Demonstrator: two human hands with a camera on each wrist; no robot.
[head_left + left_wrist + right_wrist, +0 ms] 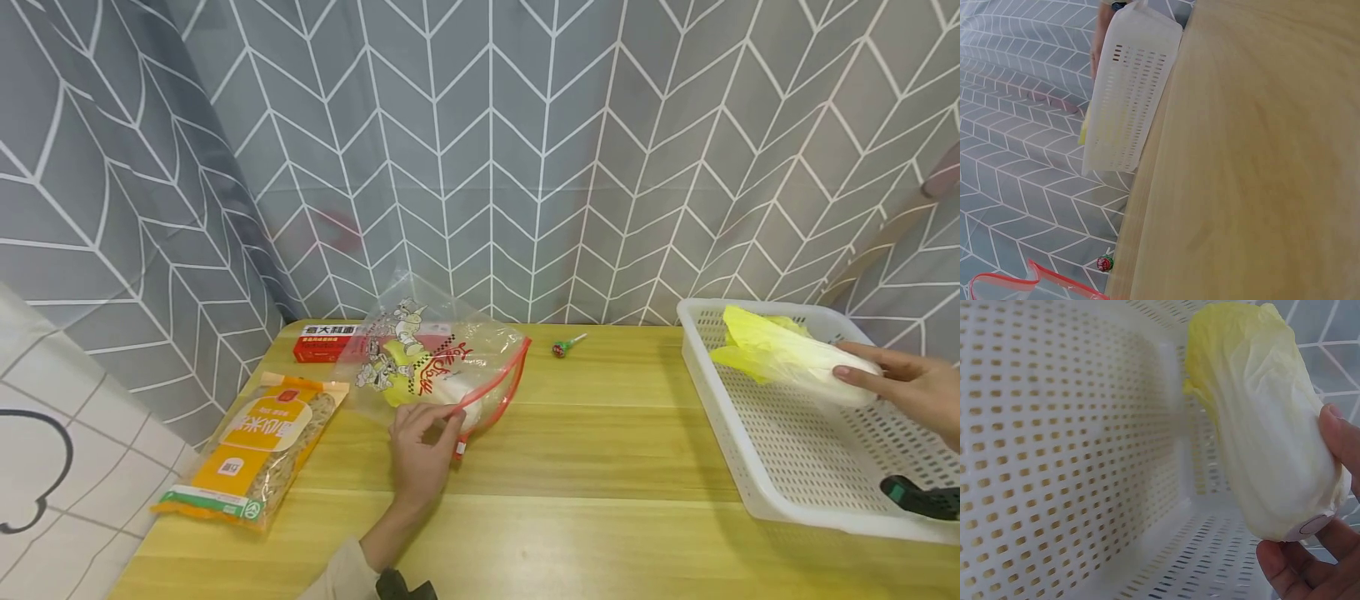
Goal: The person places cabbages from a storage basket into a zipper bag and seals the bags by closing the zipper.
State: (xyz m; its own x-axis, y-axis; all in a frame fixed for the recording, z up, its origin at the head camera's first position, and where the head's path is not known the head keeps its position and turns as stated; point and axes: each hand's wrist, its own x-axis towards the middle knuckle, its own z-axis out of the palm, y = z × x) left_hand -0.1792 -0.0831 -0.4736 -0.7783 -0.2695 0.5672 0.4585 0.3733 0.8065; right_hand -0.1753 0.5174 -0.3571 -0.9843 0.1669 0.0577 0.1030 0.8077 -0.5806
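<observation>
Left sleeve (341, 575): is reaching in above the surface (540, 542).
Left hand (423, 446): curled fingers are pinching the zip bag (442, 362) at its red mouth.
Right hand (911, 387): fingers, parted by the base's width, are holding the napa cabbage (806, 362).
Cabbage place: it is hanging over the white basket (731, 425).
Good handling: I judge tender leaves are needing clearance from the rim.
Room: wood is stretching between bag and basket; a lollipop (560, 348) is lying far back.

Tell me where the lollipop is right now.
In the head view, the lollipop lies near the back edge of the table, just right of the red-edged plastic bag; the white basket stands farther right.
</observation>
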